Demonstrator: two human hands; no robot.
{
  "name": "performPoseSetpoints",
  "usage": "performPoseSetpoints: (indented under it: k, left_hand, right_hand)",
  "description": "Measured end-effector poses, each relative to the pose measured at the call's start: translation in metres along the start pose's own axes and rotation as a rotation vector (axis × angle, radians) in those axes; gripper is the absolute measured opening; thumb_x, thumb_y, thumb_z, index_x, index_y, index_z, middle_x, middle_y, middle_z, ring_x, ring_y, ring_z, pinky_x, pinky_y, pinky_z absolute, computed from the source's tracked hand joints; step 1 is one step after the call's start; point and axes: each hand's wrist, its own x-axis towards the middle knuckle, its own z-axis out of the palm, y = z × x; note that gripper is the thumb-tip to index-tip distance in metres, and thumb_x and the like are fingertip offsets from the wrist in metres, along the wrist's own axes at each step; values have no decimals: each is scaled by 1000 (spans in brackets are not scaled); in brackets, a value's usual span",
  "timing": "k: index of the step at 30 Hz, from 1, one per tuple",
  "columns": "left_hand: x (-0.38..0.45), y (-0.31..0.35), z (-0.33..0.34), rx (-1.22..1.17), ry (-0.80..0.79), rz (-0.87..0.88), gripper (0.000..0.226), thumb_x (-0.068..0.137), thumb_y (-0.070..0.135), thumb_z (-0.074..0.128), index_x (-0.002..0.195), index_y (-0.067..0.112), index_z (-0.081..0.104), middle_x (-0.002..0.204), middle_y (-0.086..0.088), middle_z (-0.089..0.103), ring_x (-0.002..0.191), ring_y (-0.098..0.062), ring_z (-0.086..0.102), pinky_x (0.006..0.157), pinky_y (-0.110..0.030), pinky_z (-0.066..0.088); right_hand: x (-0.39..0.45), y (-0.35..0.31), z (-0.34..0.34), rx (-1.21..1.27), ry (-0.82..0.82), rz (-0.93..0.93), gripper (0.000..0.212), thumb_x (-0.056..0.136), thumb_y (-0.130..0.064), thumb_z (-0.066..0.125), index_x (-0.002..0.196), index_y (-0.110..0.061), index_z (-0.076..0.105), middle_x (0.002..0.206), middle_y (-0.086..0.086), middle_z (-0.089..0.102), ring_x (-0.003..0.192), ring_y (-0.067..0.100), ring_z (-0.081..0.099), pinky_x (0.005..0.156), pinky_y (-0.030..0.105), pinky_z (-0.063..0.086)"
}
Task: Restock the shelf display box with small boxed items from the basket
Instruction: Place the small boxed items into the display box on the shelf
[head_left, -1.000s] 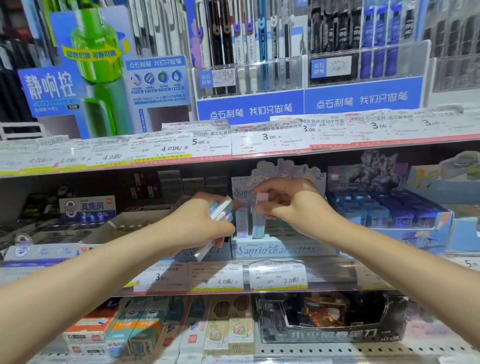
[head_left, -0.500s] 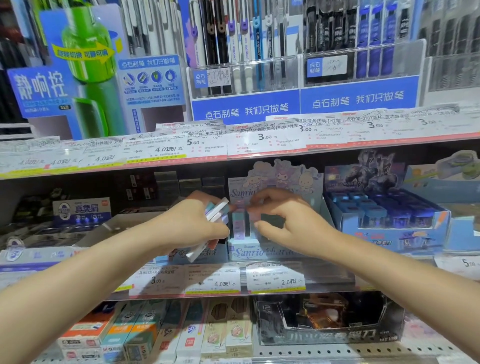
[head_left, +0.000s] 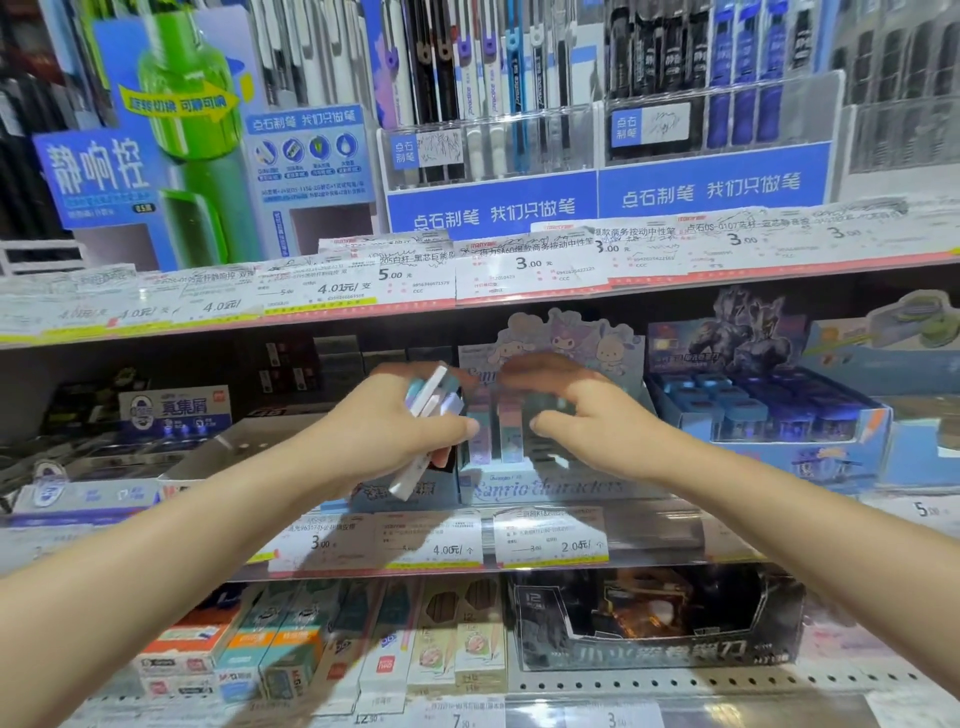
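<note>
The Sanrio display box (head_left: 545, 486) sits mid-shelf, two pastel boxes (head_left: 493, 431) upright inside. Our left hand (head_left: 384, 431) grips a spare stack (head_left: 431, 415); right hand (head_left: 576, 415) hovers, fingers loosely spread, holding nothing. We should seat each box upright, snug against its neighbour.

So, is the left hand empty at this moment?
No, the left hand grips a bunch of small boxed items beside the display box.

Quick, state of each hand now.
Left hand: grips a stack of small boxes.
Right hand: fingers curled over the display box; grip cannot be told.
</note>
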Motion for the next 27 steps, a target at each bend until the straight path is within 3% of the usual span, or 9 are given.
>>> performPoseSetpoints:
  k: [3, 5, 9, 11, 13, 15, 20, 24, 27]
  left_hand:
    - [-4, 2, 4, -219, -41, 61, 27, 78, 15, 70, 55, 9, 58, 40, 2, 53, 36, -6, 45, 41, -14, 37]
    - [-9, 6, 8, -379, -111, 61, 17, 80, 12, 65, 65, 6, 60, 40, -1, 51, 36, -7, 45, 42, -14, 38]
    - [-14, 6, 15, -563, -229, -28, 32, 71, 32, 64, 88, 5, 66, 42, 1, 49, 37, -8, 44, 39, -17, 38]
    - [-14, 4, 17, -617, -227, -64, 25, 68, 39, 63, 75, 16, 69, 44, 0, 50, 39, -9, 43, 40, -19, 35]
    - [-12, 3, 19, -681, -193, -100, 23, 68, 41, 63, 61, 19, 65, 45, -1, 49, 38, -11, 43, 43, -19, 32]
    - [-10, 3, 21, -759, -164, -147, 23, 69, 39, 63, 66, 16, 65, 46, -1, 49, 37, -11, 45, 40, -18, 38]
    - [-6, 4, 25, -739, -122, -198, 33, 65, 45, 66, 73, 13, 65, 47, 0, 52, 35, -11, 45, 36, -15, 36]
    - [-5, 4, 26, -712, -112, -219, 35, 62, 47, 66, 71, 13, 65, 48, -1, 55, 34, -10, 42, 33, -12, 32]
    - [-5, 3, 27, -706, -150, -217, 38, 63, 51, 63, 65, 14, 66, 49, -2, 57, 40, -11, 41, 35, -14, 36]
  right_hand:
    - [-4, -14, -4, 256, 172, -35, 32, 84, -5, 55, 113, -19, 57, 118, -1, 59, 99, 5, 56, 87, 16, 42]
    - [-7, -26, -6, 337, 163, -75, 21, 82, -11, 62, 99, -23, 60, 103, -1, 64, 90, 11, 60, 80, 21, 47]
    - [-9, -37, -9, 350, 161, -96, 23, 79, -8, 65, 93, -26, 61, 88, -14, 60, 77, 7, 57, 73, 19, 48]
    - [-12, -38, -10, 372, 163, -55, 27, 78, -10, 67, 100, -23, 61, 84, -15, 57, 76, 5, 55, 70, 19, 48]
    - [-19, -41, -6, 294, 134, -45, 42, 72, -22, 74, 110, -25, 57, 91, -12, 55, 81, 4, 54, 71, 17, 47]
    - [-24, -44, 2, 57, 70, -86, 76, 57, -46, 78, 123, -28, 45, 110, -12, 51, 96, 1, 50, 83, 12, 41]
    - [-22, -47, 17, -48, 91, -74, 112, 51, -55, 79, 141, -25, 20, 134, -5, 44, 124, 10, 41, 103, 34, 40]
    - [-19, -45, 18, -65, 110, -85, 105, 55, -48, 79, 140, -25, 21, 130, -6, 46, 118, 8, 43, 97, 29, 41]
    - [-19, -44, 17, -31, 87, -100, 75, 57, -44, 80, 118, -28, 39, 102, -11, 43, 91, -5, 39, 77, 16, 37]
